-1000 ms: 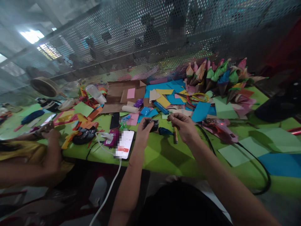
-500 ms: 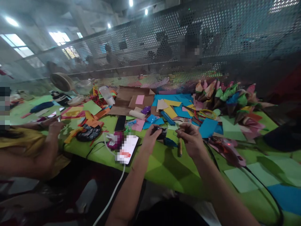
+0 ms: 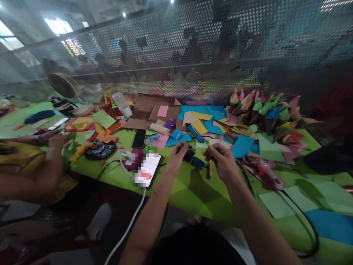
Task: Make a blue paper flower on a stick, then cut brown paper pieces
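Note:
Over the green table (image 3: pixel 190 191), my left hand (image 3: pixel 177 156) is closed in a pinch beside a small black bundle (image 3: pixel 189 153); whether the fingers grip it is hard to tell. My right hand (image 3: pixel 219 156) is also pinched, level with the left and a short gap to its right. What its fingertips hold is too small to name. Just below them lies a short wooden stick (image 3: pixel 209 171). A dark blue crumpled piece (image 3: pixel 199 162) rests on the table between the hands.
A pink glue gun (image 3: pixel 263 172) lies right with its black cable. Paper flowers (image 3: pixel 264 106) stand at the back right. A lit phone (image 3: pixel 149 169) with a white cable and a dark phone (image 3: pixel 139 139) lie left. Another person's hand (image 3: pixel 58 141) is at far left.
The view has shifted slightly, so most things appear a little further left and higher. Both hands stay pinched at nearly the same places, and the black bundle shows more beside the left fingers.

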`<control>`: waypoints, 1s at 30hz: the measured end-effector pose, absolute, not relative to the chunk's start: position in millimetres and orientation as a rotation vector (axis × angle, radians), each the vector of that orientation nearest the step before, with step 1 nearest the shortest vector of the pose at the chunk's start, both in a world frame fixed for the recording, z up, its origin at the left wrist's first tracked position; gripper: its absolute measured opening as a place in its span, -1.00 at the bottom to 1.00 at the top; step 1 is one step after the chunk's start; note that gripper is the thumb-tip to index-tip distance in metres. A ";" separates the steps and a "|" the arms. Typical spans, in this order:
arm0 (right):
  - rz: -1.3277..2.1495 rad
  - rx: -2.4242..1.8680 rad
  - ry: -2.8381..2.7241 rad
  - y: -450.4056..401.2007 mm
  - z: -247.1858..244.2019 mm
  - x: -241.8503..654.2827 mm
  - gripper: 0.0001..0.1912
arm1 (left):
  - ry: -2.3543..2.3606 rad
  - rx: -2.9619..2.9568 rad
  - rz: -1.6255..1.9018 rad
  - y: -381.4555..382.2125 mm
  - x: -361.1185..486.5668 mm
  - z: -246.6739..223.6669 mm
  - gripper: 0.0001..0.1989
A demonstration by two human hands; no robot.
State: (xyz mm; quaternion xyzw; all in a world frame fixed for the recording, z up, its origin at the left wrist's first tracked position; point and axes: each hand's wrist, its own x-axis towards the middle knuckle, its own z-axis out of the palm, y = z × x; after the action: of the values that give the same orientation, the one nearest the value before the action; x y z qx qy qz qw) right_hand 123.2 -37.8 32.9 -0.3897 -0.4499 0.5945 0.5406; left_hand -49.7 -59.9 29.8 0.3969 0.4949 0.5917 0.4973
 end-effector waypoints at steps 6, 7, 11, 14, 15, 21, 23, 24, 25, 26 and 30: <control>1.436 -0.922 -1.079 -36.8 31.9 121.2 -0.62 | 1.402 1.032 1.422 -64.8 -47.9 34.8 -0.59; 1.433 -0.924 -1.097 -36.8 31.2 121.1 -0.65 | 1.412 1.051 1.419 -65.4 -47.1 36.7 -0.59; 1.342 -0.945 -1.212 -39.7 30.9 123.5 -0.78 | 1.403 1.077 1.430 -65.9 -44.2 37.6 -0.56; 1.236 -1.050 -1.250 -42.6 34.0 126.0 -0.75 | 1.415 1.090 1.435 -66.1 -43.5 33.3 -0.56; 1.210 -1.078 -1.268 -43.1 35.1 126.2 -0.76 | 1.425 1.097 1.433 -66.3 -43.4 32.1 -0.56; 1.132 -1.053 -1.468 -42.4 31.8 119.0 -0.68 | 1.401 1.130 1.433 -68.5 -39.6 32.7 -0.54; 1.065 -1.077 -1.486 -42.6 29.8 117.0 -0.68 | 1.367 1.132 1.416 -69.4 -38.8 34.6 -0.54; 1.038 -1.083 -1.484 -42.8 29.4 116.6 -0.70 | 1.342 1.139 1.399 -69.8 -39.0 35.9 -0.54; 1.020 -1.086 -1.479 -43.1 29.6 116.6 -0.70 | 1.308 1.154 1.378 -70.2 -39.5 37.4 -0.54; 1.007 -1.088 -1.476 -43.3 30.2 116.9 -0.71 | 1.263 1.173 1.354 -70.6 -40.4 39.1 -0.55; 0.945 -1.083 -1.487 -44.2 33.5 118.8 -0.73 | 1.127 1.251 1.275 -71.5 -45.6 45.8 -0.57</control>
State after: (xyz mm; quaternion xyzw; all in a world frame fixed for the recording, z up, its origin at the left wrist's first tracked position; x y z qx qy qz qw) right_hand 118.8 -44.2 33.5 -0.4500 -0.6181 0.3925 0.5113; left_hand -45.6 -71.5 45.8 0.5157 0.4646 0.5253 0.4922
